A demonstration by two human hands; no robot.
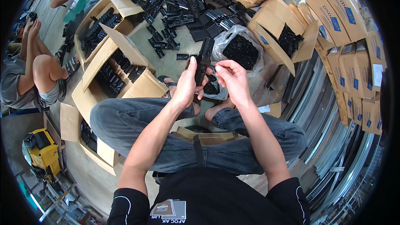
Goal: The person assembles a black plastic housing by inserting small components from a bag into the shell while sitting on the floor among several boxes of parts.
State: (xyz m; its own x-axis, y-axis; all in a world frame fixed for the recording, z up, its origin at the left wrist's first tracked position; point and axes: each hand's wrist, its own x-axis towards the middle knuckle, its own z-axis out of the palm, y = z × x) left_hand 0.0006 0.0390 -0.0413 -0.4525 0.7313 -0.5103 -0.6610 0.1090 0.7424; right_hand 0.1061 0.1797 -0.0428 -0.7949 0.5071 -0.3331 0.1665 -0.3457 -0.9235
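My left hand (188,84) is closed round a long black part (204,52), which stands tilted up in front of my knees. Close against its right side is my right hand (231,80), thumb and fingertips pinched together. Whatever sits in that pinch is too small to make out. Just beyond, a clear plastic bag (255,67) holds many small black pieces (241,52). A second, smaller heap of black pieces (211,86) shows partly behind my hands.
A big pile of black parts (187,2) covers the floor ahead. Open cartons (139,84) of parts stand left, another carton (271,46) right. Long metal profiles (321,116) lie at right beside stacked boxes (354,75). A seated person (31,75) and a yellow machine (43,152) are at left.
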